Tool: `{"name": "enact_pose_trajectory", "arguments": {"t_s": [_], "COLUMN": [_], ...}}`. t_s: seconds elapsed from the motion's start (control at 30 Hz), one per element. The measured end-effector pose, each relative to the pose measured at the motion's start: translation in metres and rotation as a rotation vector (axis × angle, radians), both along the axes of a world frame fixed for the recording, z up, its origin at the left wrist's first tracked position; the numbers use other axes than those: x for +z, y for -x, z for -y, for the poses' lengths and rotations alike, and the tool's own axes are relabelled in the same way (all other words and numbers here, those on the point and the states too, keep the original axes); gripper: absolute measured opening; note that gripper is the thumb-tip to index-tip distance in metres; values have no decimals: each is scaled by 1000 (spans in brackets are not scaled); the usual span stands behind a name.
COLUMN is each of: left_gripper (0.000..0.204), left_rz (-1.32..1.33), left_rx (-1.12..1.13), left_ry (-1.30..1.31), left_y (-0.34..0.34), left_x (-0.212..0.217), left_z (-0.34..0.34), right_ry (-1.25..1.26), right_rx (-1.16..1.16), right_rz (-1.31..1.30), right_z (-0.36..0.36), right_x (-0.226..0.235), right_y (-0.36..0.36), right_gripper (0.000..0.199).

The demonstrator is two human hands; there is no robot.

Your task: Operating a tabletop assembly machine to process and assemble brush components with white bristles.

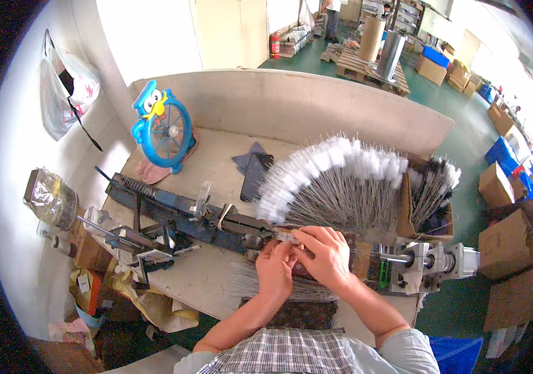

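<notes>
Both hands meet near the middle of the tabletop's front edge, over a dark metal machine (216,221) that runs lengthwise across it. The left hand (274,269) and right hand (326,257) pinch a thin wire brush (288,235) between their fingertips; it lies roughly level, its pale tip toward the machine. Just behind the hands, a fan of finished brushes (332,184) spreads toward the back edge, grey wire stems converging at the hands, white bristle tips outward. A loose bundle of bare wires (244,280) lies by the front edge, under the left wrist.
</notes>
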State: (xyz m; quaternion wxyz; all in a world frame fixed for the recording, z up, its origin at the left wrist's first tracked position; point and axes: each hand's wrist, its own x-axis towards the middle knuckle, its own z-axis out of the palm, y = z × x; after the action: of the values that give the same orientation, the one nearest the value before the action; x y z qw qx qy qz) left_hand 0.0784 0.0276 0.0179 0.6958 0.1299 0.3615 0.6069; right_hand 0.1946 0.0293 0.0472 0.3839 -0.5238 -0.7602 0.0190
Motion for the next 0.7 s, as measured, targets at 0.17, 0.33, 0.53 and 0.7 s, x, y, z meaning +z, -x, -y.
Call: {"name": "enact_pose_trajectory", "arguments": {"t_s": [0.17, 0.33, 0.53, 0.7], "left_gripper": [10, 3, 2, 1], "left_rz": [112, 176, 60, 82], "left_rx": [-12, 40, 38, 26], "left_ry": [12, 67, 20, 11], "left_y": [6, 3, 0, 2], "left_x": [-7, -5, -6, -9], "left_z": [1, 1, 0, 0], "right_ry": [-61, -65, -45, -63], "right_rx": [-28, -20, -12, 2], "right_rz": [9, 13, 26, 26], "right_z": [-5, -3, -1, -2], "right_x": [0, 0, 1, 3], "right_y": [11, 6, 2, 2], "right_gripper": [31, 24, 18, 20]}}
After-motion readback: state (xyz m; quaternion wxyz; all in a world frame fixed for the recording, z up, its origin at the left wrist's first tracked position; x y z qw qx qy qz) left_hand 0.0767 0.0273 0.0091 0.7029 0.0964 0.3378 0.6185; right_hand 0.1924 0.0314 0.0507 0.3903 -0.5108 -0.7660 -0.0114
